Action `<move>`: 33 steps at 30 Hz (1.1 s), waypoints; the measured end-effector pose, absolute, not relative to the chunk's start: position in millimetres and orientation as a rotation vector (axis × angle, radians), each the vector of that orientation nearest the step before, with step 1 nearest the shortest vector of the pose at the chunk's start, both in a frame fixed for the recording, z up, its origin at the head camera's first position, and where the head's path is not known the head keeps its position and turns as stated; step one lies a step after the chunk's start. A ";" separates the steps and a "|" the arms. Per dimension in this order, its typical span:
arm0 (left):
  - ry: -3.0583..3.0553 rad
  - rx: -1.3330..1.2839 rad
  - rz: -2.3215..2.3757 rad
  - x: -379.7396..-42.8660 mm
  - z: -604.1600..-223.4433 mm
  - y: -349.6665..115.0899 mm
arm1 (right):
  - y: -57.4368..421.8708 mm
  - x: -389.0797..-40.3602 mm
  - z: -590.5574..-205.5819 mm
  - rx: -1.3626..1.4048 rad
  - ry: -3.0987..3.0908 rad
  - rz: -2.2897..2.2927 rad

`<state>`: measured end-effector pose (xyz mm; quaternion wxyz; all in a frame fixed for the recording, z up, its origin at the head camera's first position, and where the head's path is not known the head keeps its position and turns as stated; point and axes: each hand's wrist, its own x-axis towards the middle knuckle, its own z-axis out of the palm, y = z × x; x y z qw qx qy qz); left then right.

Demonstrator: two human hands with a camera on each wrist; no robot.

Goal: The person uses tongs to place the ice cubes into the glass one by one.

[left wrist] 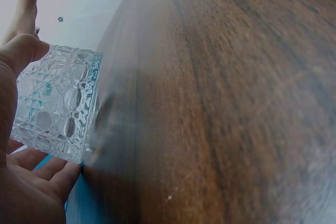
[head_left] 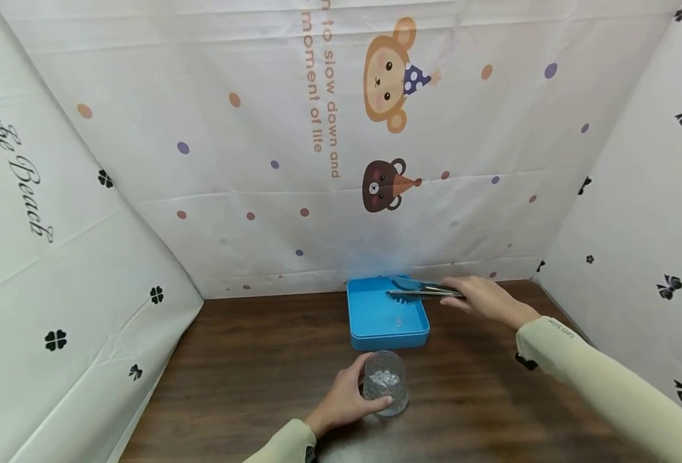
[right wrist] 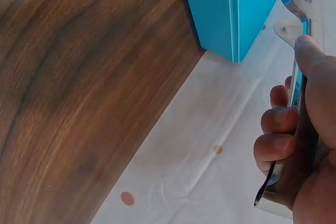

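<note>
A textured clear glass (head_left: pixel 385 386) stands on the table with small clear pieces inside that look like ice. My left hand (head_left: pixel 345 397) curls round its near left side, thumb on one side and fingers on the other; the left wrist view shows the glass (left wrist: pixel 55 100) close up. My right hand (head_left: pixel 482 299) grips metal tongs (head_left: pixel 424 291), whose ends are over the blue tray (head_left: pixel 370 308). In the right wrist view the tongs' tips (right wrist: pixel 294 3) stand apart, and I see nothing between them. One small clear piece (head_left: pixel 399 322) lies in the tray's near right part.
The blue tray's raised rim (head_left: pixel 390 339) lies just beyond the glass, near the back wall. A brown wooden table (head_left: pixel 248 366) spreads out to both sides. White printed cloth (head_left: pixel 260 128) hangs at the back, left and right.
</note>
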<state>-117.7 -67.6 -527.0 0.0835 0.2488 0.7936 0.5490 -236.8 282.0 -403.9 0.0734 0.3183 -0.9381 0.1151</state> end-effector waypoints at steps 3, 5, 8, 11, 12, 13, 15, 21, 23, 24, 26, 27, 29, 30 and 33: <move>2.371 0.753 1.655 -113.1 -528.9 -67.3 | 283.3 -236.2 -408.4 0.934 -2.835 0.354; 2.377 0.772 1.660 -113.7 -528.6 -67.0 | 284.7 -237.5 -408.4 0.924 -2.843 0.360; 2.379 0.777 1.651 -114.4 -528.6 -67.1 | 285.3 -238.3 -407.1 0.925 -2.856 0.370; 2.385 0.772 1.646 -115.6 -528.0 -67.0 | 284.6 -238.8 -404.7 0.918 -2.854 0.370; 2.388 0.767 1.641 -116.0 -527.7 -66.9 | 284.2 -239.0 -404.0 0.919 -2.850 0.367; 2.390 0.756 1.636 -116.2 -527.2 -66.8 | 283.8 -239.1 -403.3 0.919 -2.846 0.366; 2.395 0.743 1.622 -116.1 -527.3 -66.6 | 283.2 -238.5 -402.3 0.918 -2.841 0.361; 2.397 0.760 1.617 -114.5 -529.5 -66.0 | 282.9 -236.4 -403.0 0.917 -2.849 0.351; 2.400 0.770 1.622 -114.3 -530.1 -65.7 | 282.7 -236.4 -403.5 0.908 -2.864 0.353; 2.400 0.772 1.622 -114.4 -530.2 -65.5 | 282.8 -236.6 -403.7 0.907 -2.870 0.350; 2.402 0.778 1.625 -114.5 -530.4 -65.2 | 282.7 -237.1 -403.6 0.910 -2.881 0.352; 2.402 0.778 1.626 -114.4 -530.2 -65.0 | 282.5 -237.4 -403.4 0.916 -2.883 0.356; 2.404 0.780 1.629 -114.5 -530.2 -65.2 | 282.1 -238.1 -403.0 0.930 -2.885 0.357; 2.406 0.779 1.626 -114.5 -529.9 -65.2 | 281.8 -238.3 -402.7 0.936 -2.887 0.356; 2.407 0.773 1.624 -114.3 -528.2 -65.0 | 280.1 -238.0 -400.7 0.954 -2.898 0.352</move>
